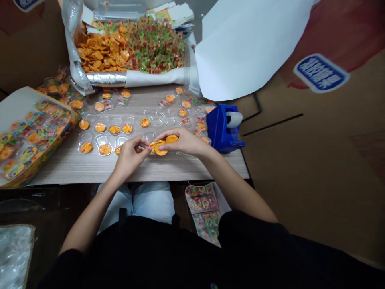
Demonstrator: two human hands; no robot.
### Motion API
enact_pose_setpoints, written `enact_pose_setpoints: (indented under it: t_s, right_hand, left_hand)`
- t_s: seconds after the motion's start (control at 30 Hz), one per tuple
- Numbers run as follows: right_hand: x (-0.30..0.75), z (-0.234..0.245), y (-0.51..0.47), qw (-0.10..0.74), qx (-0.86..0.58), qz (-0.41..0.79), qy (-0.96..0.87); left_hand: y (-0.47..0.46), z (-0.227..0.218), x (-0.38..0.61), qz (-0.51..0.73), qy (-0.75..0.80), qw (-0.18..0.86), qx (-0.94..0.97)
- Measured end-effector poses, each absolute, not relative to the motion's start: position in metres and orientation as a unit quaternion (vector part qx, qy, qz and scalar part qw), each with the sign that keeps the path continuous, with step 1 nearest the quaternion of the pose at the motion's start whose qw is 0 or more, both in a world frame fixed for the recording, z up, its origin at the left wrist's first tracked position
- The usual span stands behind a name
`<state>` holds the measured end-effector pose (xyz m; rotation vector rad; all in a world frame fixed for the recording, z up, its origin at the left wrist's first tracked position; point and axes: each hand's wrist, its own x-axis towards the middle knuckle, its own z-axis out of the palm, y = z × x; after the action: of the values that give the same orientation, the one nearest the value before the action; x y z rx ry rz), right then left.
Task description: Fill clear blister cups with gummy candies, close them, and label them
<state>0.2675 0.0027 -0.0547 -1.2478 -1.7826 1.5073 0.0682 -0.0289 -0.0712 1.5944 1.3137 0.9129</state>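
Observation:
Several round orange gummy candies (161,150) are in my right hand (183,141), its thumb and fingers closed round them. My left hand (133,153) meets it from the left, fingertips pinched at the edge of a candy with coloured specks (153,147). Both hands are just above the table, near its front edge. Left of them stand rows of small clear plastic trays (104,141), many with one speckled orange candy in the lower hollow. Beyond my hands lie clear trays (155,118) with nothing in them. My fingers partly hide the trays beneath.
A foil-and-plastic-lined box (110,78) at the back holds heaped orange candies (102,50) and red-green gummies (156,46). A yellow carton (57,143) of filled packs stands left. A blue tape dispenser (218,130) sits at the table's right edge, below a large white sheet (246,44).

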Motion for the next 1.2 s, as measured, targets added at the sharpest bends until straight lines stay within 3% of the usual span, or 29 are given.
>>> enact_pose_setpoints:
  t_s: [0.1, 0.27, 0.37, 0.83, 1.2]
  right_hand:
    - [0.277, -0.057, 0.003, 0.253, -0.486, 0.507, -0.665]
    - [0.288, -0.057, 0.001, 0.244, -0.508, 0.472, -0.678]
    - [0.291, -0.055, -0.001, 0.225, -0.503, 0.470, -0.689]
    - [0.291, -0.051, -0.008, 0.179, -0.563, 0.325, -0.738]
    - [0.271, -0.047, -0.026, 0.033, -0.559, 0.117, -0.820]
  left_hand:
    - [-0.028, -0.071, 0.068, 0.335, 0.555, 0.395, 0.651]
    - [-0.032, -0.075, 0.074, 0.241, 0.582, 0.175, 0.757]
    - [-0.034, -0.074, 0.076, 0.208, 0.578, 0.098, 0.783]
    - [-0.032, -0.077, 0.079, 0.175, 0.533, 0.100, 0.822]
    - [-0.027, -0.069, 0.097, 0.166, 0.541, 0.147, 0.811]
